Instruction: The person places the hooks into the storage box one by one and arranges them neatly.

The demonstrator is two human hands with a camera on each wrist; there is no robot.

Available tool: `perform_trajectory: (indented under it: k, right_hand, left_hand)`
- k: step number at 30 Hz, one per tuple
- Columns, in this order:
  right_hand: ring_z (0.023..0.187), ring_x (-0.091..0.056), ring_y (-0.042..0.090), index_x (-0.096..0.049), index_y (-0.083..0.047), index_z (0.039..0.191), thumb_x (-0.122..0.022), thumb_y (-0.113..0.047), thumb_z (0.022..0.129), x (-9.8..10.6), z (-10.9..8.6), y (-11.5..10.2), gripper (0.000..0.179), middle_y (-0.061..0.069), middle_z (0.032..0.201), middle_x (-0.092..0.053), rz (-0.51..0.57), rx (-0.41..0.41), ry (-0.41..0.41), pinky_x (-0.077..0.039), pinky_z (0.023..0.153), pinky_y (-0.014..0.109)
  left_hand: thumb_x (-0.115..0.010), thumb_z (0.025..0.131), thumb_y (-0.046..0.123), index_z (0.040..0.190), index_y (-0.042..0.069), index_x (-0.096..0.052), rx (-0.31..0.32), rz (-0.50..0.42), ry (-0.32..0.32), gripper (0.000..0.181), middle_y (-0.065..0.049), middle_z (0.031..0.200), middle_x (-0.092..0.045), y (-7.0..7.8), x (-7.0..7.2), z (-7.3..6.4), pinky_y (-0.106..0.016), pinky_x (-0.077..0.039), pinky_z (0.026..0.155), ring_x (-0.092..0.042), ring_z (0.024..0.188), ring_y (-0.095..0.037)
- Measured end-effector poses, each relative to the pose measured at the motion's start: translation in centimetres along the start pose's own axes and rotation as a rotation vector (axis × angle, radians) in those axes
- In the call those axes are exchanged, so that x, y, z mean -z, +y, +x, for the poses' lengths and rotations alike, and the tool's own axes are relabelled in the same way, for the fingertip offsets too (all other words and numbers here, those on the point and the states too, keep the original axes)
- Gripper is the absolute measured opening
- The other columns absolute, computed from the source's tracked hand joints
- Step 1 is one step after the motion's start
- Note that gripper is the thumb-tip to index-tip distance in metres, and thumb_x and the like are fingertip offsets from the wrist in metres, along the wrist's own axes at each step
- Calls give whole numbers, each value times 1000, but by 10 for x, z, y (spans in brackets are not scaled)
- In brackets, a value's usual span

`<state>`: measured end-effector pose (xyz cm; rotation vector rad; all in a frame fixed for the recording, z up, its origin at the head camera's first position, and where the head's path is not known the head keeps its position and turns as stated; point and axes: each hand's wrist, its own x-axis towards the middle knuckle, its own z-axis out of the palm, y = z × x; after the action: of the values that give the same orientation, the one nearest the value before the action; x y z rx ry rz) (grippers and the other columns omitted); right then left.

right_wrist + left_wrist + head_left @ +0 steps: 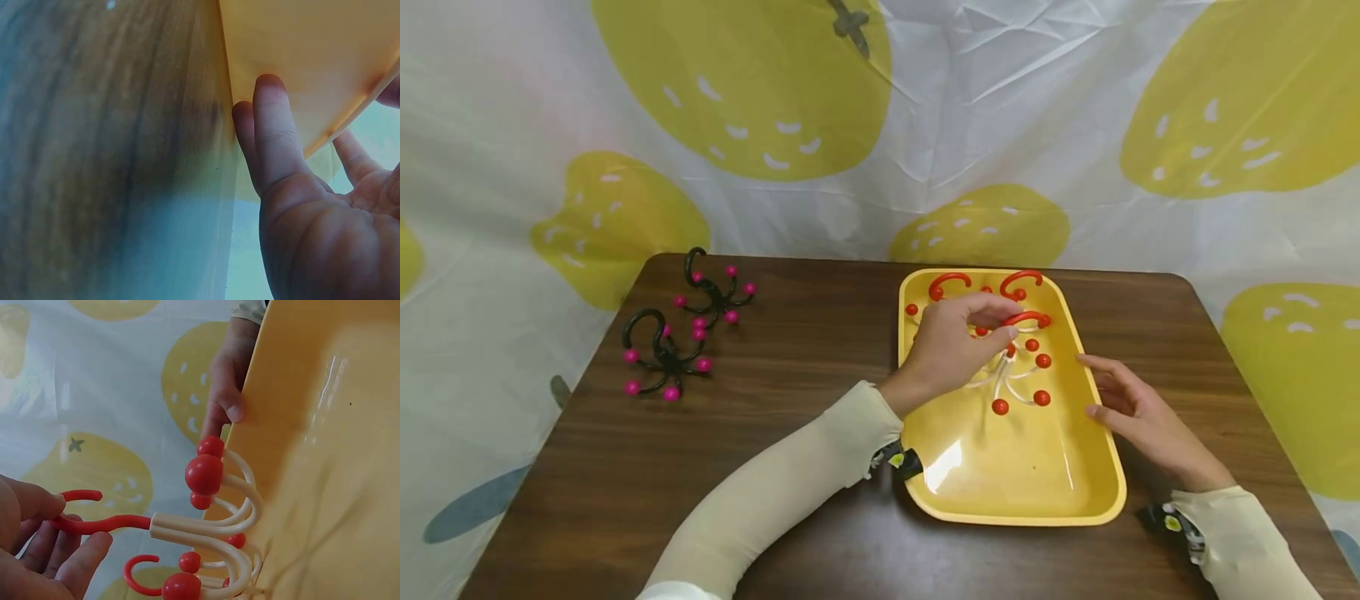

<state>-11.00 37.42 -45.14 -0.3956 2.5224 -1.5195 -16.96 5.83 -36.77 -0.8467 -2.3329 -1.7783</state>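
Observation:
My left hand (951,342) pinches the red hook of a white multi-arm hook hanger (194,526) with red ball tips. The hanger is upright, its curved arms over the yellow tray (1015,521). Behind it, two more hangers of the same kind are in the tray's far end, their red hooks (951,277) near the rim. At the tray's right side, my right hand (1142,412) rests its fingers against the outer wall. In the right wrist view, its fingers (274,125) lie fairly straight along the tray.
Two black multi-arm hangers with pink ball tips, a near one (670,358) and a far one (715,296), stand on the left of the brown wooden table (805,333). A white cloth (820,217) with yellow fruit prints hangs behind the table.

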Motion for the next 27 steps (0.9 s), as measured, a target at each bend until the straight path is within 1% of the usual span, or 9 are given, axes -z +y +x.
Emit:
perform_trajectory:
  k: [1, 6, 10, 12, 15, 18, 20, 27]
  right_hand:
    - [114, -66, -4, -35, -10, 163, -64, -4, 104, 0, 0, 0, 66, 3, 136, -58, 2, 0, -1, -64, 82, 28]
    - [113, -66, -4, -36, -10, 162, -64, -5, 103, 0, 0, -2, 66, 6, 135, -59, -4, -9, 0, -63, 82, 28]
    - [113, -66, -4, -36, -9, 162, -64, -5, 103, 0, 0, -3, 65, 9, 136, -58, -12, -8, 4, -63, 83, 26]
    - [114, -65, -5, -36, -9, 162, -64, -5, 103, 0, 0, -2, 65, 7, 136, -58, -14, -3, 6, -62, 84, 26]
    - [114, -65, -5, -37, -9, 162, -64, -5, 103, 0, 0, -1, 65, 0, 134, -59, -19, 4, 7, -62, 84, 25]
    - [113, -66, -4, -37, -9, 162, -64, -4, 103, 0, -1, 0, 65, -5, 132, -59, -17, 7, 9, -62, 83, 26]
    - [113, -66, -4, -36, -9, 162, -64, -4, 103, 0, -1, 0, 65, -7, 132, -59, -13, 7, 8, -62, 83, 26]
    - [114, -65, -5, -36, -11, 162, -64, -4, 103, -1, 0, -1, 66, -8, 133, -58, -11, 1, 7, -62, 83, 26]
  left_hand:
    - [-79, 94, 10, 118, 10, -79, 7, -9, -5, 24, -1, 110, -82, -1, -2, 1, -20, -59, 81, -74, 92, -1]
    - [-79, 94, 9, 115, 9, -79, 29, -48, -14, 21, -5, 106, -82, -5, -14, 7, -17, -59, 74, -72, 87, 3]
    - [-80, 95, 11, 115, 10, -79, 48, -34, -25, 20, -5, 104, -82, -8, -23, 10, -14, -58, 74, -71, 85, 6]
    - [-80, 95, 12, 114, 11, -79, 64, -29, -30, 19, -4, 104, -82, -9, -27, 12, -13, -57, 74, -69, 85, 7]
    - [-80, 95, 12, 113, 12, -79, 97, -31, -36, 18, -1, 103, -81, -12, -34, 14, -13, -57, 73, -68, 83, 8]
    - [-79, 95, 13, 112, 13, -80, 117, -14, -41, 17, 0, 102, -81, -15, -39, 16, -12, -57, 72, -67, 82, 9]
    - [-80, 95, 12, 111, 13, -80, 119, -5, -41, 16, -1, 102, -82, -16, -42, 17, -12, -56, 71, -66, 81, 9]
    - [-80, 94, 13, 110, 15, -80, 133, 33, -56, 16, 5, 102, -81, -20, -48, 17, -10, -54, 71, -65, 80, 10]
